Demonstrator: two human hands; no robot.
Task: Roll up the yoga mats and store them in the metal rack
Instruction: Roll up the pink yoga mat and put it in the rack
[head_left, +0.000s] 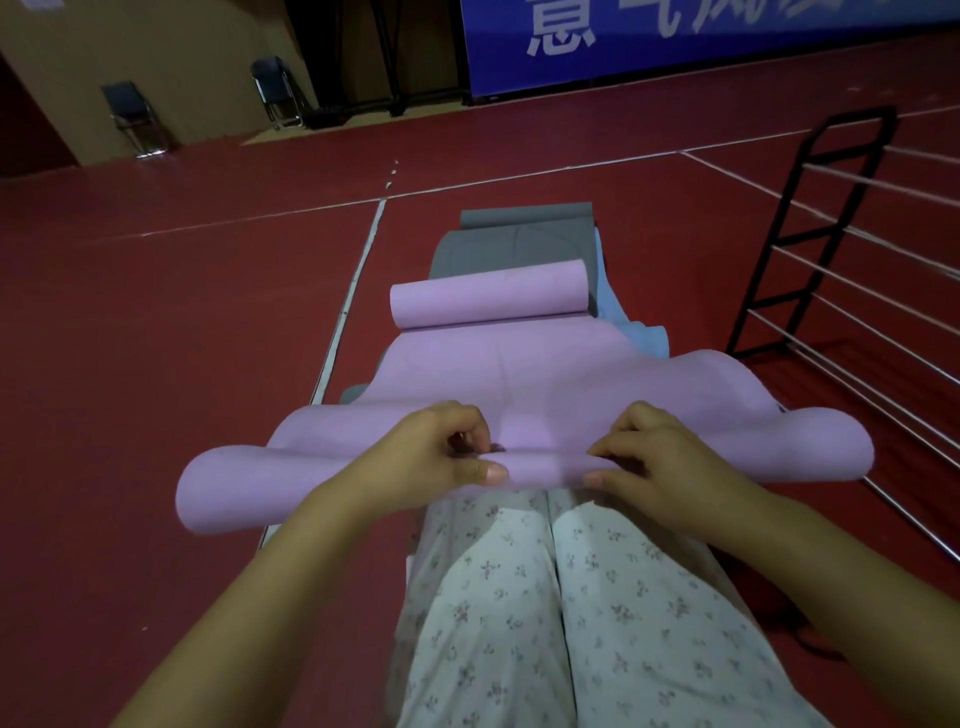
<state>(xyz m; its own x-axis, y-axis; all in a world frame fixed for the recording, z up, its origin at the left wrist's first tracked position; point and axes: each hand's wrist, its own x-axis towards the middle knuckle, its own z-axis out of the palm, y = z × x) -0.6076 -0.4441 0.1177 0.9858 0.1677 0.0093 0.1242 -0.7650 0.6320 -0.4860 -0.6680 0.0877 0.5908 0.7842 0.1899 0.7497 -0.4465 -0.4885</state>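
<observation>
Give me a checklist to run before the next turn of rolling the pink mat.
1. Left hand grip on the pink mat near edge: ok, fingers pinch it.
2. Right hand grip: ok, pinching the same edge.
3. Near edge rolled evenly: not ok, the outer ends flare wide.
4. Far end lying flat: not ok, it curls up.
5. Metal rack within reach on the right: cannot tell.
6. Grey mat underneath stays put: cannot tell.

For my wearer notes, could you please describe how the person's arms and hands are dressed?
Both forearms are bare, with no sleeves in view. The left hand and right hand wear no gloves, rings, or watch. Short, unpainted thumbnails show.
</observation>
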